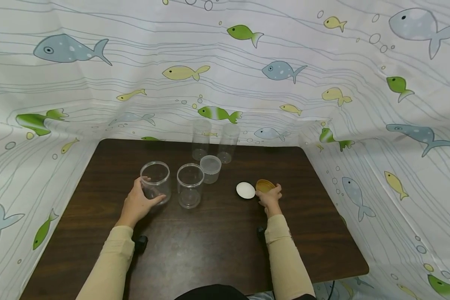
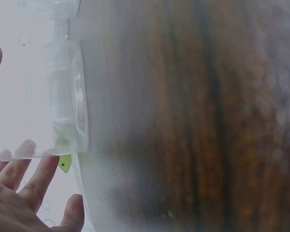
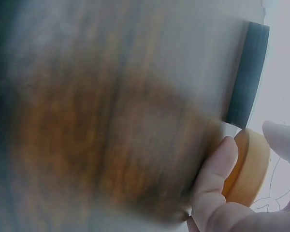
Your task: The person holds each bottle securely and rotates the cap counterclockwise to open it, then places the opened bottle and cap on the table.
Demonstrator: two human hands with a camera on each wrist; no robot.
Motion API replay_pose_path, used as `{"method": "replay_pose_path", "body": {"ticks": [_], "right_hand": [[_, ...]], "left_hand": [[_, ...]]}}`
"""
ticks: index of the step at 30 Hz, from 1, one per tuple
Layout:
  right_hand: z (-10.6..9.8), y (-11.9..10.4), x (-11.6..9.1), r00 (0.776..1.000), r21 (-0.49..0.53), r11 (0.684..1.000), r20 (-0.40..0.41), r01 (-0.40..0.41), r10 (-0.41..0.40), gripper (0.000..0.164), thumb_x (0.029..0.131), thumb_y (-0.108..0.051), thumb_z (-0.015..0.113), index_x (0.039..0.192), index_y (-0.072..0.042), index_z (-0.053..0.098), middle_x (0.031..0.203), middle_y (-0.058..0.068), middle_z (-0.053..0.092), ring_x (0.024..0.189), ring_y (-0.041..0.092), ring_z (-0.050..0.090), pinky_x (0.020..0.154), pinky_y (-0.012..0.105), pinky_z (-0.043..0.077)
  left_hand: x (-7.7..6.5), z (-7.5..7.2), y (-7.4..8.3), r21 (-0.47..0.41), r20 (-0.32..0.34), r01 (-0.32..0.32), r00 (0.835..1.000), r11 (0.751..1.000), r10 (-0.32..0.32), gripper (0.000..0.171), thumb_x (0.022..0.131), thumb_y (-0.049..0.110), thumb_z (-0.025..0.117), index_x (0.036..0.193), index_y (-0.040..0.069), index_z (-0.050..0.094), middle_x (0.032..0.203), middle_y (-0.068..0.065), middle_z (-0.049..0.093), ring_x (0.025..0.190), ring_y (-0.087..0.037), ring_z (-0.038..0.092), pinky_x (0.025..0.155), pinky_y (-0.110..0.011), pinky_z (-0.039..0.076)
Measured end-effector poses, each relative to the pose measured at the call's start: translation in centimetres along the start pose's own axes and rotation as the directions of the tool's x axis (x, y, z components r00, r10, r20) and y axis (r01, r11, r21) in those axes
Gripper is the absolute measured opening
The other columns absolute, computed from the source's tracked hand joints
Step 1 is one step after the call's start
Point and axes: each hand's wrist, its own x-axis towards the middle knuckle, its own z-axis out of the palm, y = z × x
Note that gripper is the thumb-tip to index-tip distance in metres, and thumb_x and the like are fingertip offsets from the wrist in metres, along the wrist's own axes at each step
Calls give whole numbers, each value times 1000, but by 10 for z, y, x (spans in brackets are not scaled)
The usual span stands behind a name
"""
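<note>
In the head view my left hand (image 1: 136,204) holds a wide clear plastic jar (image 1: 156,185) at the left, thumb in front and fingers at its far side. In the left wrist view the fingers (image 2: 41,181) lie against the jar's wall; whether its base touches the table cannot be told. A second open clear jar (image 1: 190,187) stands just to the right. On the right side, my right hand (image 1: 270,198) pinches an orange-yellow lid (image 3: 249,166) by its edge, its hollow side visible in the head view. Beside it is a black lid (image 3: 249,75) with a white inside (image 1: 245,190).
A short clear tub (image 1: 211,168) with a frosted top stands behind the second jar. Two tall clear cylinders (image 1: 200,143) are near the back edge of the brown table (image 1: 210,250). Fish-patterned sheeting (image 1: 217,54) surrounds the table's back and sides.
</note>
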Motion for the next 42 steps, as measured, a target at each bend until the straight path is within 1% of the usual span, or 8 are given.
{"method": "replay_pose_path", "body": {"ticks": [9,16,24,28,31,36,38,42], "right_hand": [[-6,-2,-6,998,-202,979,-52,22,-33,102,95,-12,71,160,-15,-8,158,33,0,133,56,36,103,59,42],[-9,3,-9,996,-306,951,-60,50,-71,104,95,-22,71,160,-14,-9,159,32,1,132,58,37,106,65,37],[-11,5,-12,999,-221,974,6,44,-44,102,97,-19,69,160,-13,-11,158,33,-1,132,56,36,91,57,52],[-12,4,-12,998,-248,967,16,61,-59,100,98,-22,67,160,-12,-10,158,32,-1,133,57,35,96,61,47],[-11,2,-14,995,-365,926,2,97,-103,98,98,-28,66,160,-10,-7,159,31,0,128,57,41,98,66,41],[-7,-8,-21,979,-578,801,-16,155,-202,98,99,-36,64,161,-7,-7,159,32,2,97,47,62,72,55,48],[-4,-15,-25,969,-611,769,-16,187,-248,97,98,-35,64,161,-6,-4,158,31,4,92,46,64,66,53,48],[7,-28,-31,939,-618,735,16,279,-343,93,97,-31,67,161,-6,4,158,28,9,98,49,61,68,56,51]], "left_hand": [[0,0,1,13,-3,4,1000,1000,-4,94,83,43,83,150,4,31,140,-29,49,121,-50,51,94,-69,40],[0,1,2,35,-6,4,1000,999,-4,92,84,45,82,150,4,32,140,-29,50,121,-49,52,94,-69,39],[1,1,2,48,-15,14,1000,999,-14,92,85,48,81,148,3,33,139,-27,50,122,-48,52,95,-69,38],[0,2,1,39,-4,22,1000,999,-22,98,85,51,80,151,0,29,143,-30,47,125,-50,49,98,-68,39],[0,2,-1,28,-2,11,1000,1000,-11,104,84,52,80,153,-3,25,145,-32,43,129,-51,46,101,-68,37],[0,1,-2,23,-16,-24,1000,999,24,112,81,46,85,156,-4,20,145,-33,42,130,-53,43,102,-71,35],[-1,0,-3,23,-19,-40,999,999,40,112,80,41,88,157,-4,20,145,-34,42,130,-53,43,101,-71,35],[1,-2,-6,8,-37,-77,996,997,77,103,79,28,90,153,-6,26,144,-34,44,130,-52,44,101,-69,36]]}}
